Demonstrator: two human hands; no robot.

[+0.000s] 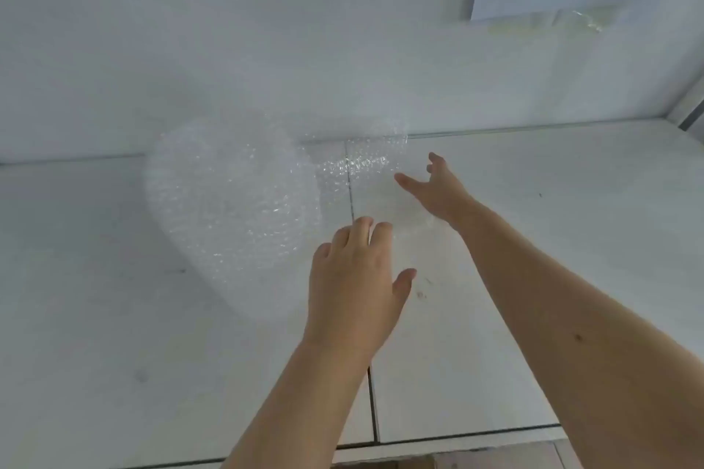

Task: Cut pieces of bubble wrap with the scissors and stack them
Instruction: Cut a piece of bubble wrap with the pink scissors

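Bubble wrap (232,202) lies in a big roll on our white counter (533,240) against the pale wall (266,30), loose end curling rightward. Our left hand (354,278) and right hand (438,190) hover spread, holding nothing.

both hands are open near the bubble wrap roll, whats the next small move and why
Probably close the right hand on the loose end of the bubble wrap roll and draw it out. Both hands are empty, the left hand hovers by the roll, and no scissors are in view.
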